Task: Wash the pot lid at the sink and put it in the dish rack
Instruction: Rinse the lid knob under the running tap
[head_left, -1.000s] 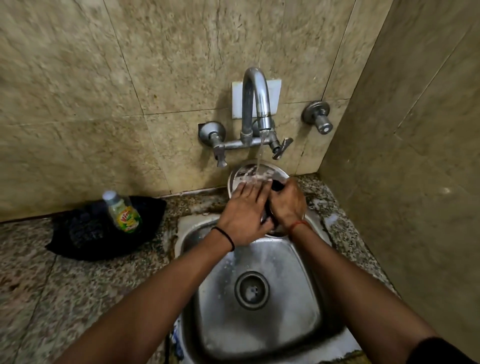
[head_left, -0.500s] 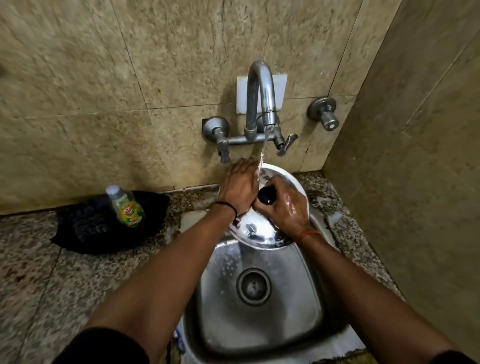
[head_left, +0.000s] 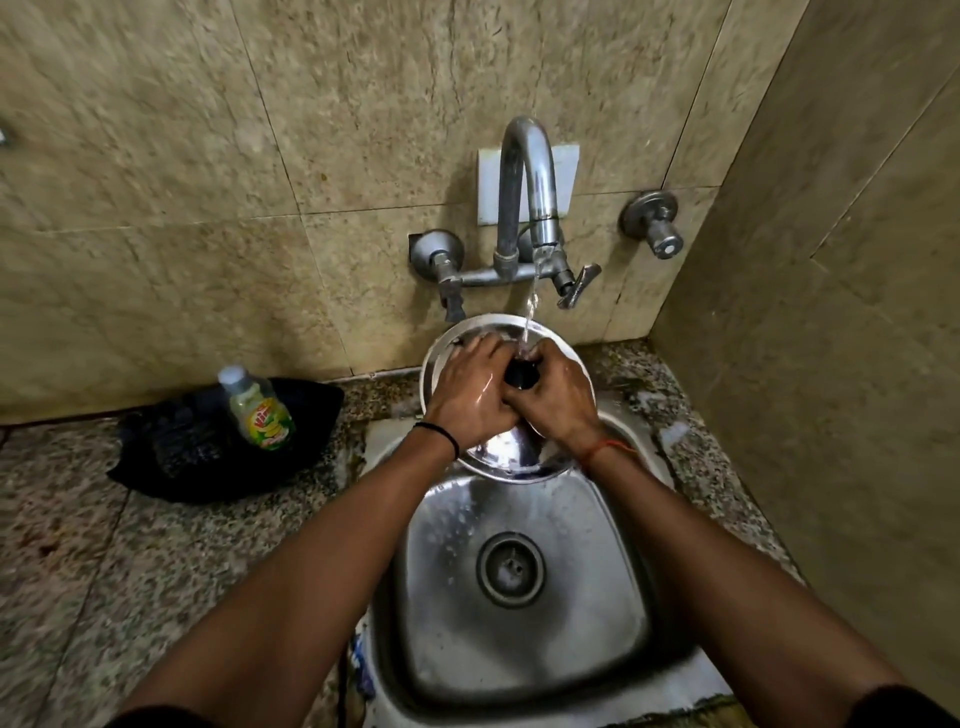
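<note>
Tiled corner wall, speckled stone counter (head_left: 130, 561) with a steel sink (head_left: 519, 649) set at its right end. Tap (head_left: 524, 171) on the back wall runs; the stream lands at the black knob (head_left: 522, 375) of the pot lid (head_left: 441, 358). Lid is held over the sink's back edge, tilted toward the wall. Right hand (head_left: 558, 400) curls round the knob. Left hand (head_left: 467, 395) lies on the lid's face beside the knob, fingers spread flat, touching the right hand. Dish soap bottle (head_left: 260, 410) stands on a black cloth (head_left: 171, 457) at the counter's back edge, left of the sink.
</note>
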